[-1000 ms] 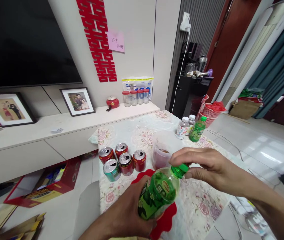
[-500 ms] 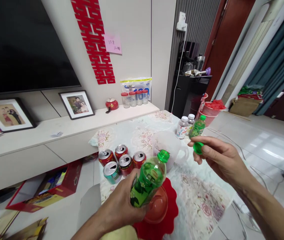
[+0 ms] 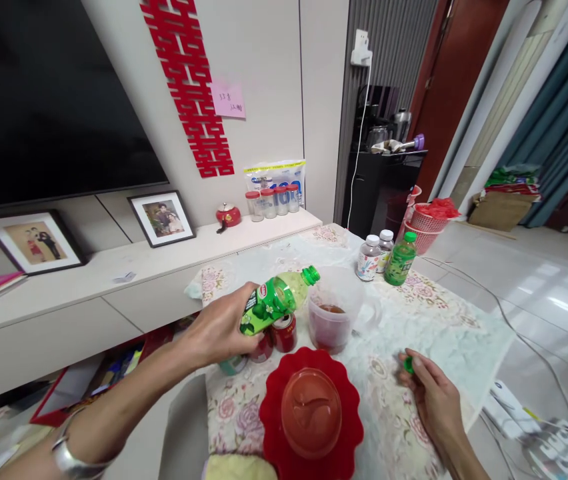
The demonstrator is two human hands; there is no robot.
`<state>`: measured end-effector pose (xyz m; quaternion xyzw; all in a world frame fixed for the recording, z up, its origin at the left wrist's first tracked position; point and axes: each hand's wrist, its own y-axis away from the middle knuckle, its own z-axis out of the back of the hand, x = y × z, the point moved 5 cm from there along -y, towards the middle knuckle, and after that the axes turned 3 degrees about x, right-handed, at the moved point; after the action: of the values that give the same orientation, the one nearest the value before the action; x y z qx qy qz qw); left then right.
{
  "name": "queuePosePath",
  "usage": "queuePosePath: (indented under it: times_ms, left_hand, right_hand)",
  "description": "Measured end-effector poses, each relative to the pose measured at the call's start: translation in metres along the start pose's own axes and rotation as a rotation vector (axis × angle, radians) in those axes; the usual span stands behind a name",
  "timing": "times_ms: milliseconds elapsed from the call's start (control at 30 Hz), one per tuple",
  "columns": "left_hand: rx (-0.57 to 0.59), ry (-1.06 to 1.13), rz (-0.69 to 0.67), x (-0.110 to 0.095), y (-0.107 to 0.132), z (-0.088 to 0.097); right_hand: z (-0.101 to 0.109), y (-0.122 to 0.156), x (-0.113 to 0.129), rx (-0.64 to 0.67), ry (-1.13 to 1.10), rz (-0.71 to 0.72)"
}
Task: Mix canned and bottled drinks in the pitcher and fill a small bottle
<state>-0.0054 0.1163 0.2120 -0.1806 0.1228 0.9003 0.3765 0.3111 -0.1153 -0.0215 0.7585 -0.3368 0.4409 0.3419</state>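
Observation:
My left hand point(image 3: 221, 325) is wrapped round a green drink bottle point(image 3: 274, 301), tilted with its open mouth toward the rim of a translucent plastic pitcher point(image 3: 333, 327). Dark reddish liquid lies in the pitcher. Between the fingertips of my right hand point(image 3: 434, 393) is a green bottle cap point(image 3: 408, 364), held low over the cloth at the right. A red scalloped tray point(image 3: 274, 413) with an orange-red lidded bowl point(image 3: 311, 413) stands in front of the pitcher. Beneath the left hand a red drink can point(image 3: 285, 333) shows, the other cans being mostly hidden.
Two white-capped bottles point(image 3: 368, 259) and another green bottle point(image 3: 401, 260) stand at the table's back right. A folded yellow cloth point(image 3: 240, 468) lies at the near edge. Small red-lidded jars point(image 3: 267, 203) and framed photos point(image 3: 163, 219) line the cabinet behind. Cables and a power strip point(image 3: 509, 408) lie on the floor.
My left hand has moved the bottle up and left, tipping it further toward the pitcher. My right hand has lowered with the cap, from near the standing bottles toward the table's near right.

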Motion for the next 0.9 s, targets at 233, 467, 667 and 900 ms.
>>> queuePosePath:
  times_ms: [233, 467, 667, 900]
  left_hand:
    - [0.039, -0.272, 0.008, -0.001, -0.022, 0.012]
    - [0.082, -0.424, -0.009, -0.009, -0.034, 0.017]
    - [0.12, -0.544, 0.009, -0.014, -0.041, 0.019]
    - [0.116, -0.627, -0.009, -0.017, -0.045, 0.023]
  right_hand:
    - [0.003, -0.005, -0.009, 0.018, 0.003, 0.043]
    - [0.007, -0.008, -0.014, 0.043, 0.022, 0.052]
    - [0.01, -0.012, -0.021, 0.056, 0.03, 0.034]
    - [0.011, -0.012, -0.023, 0.058, 0.048, 0.033]
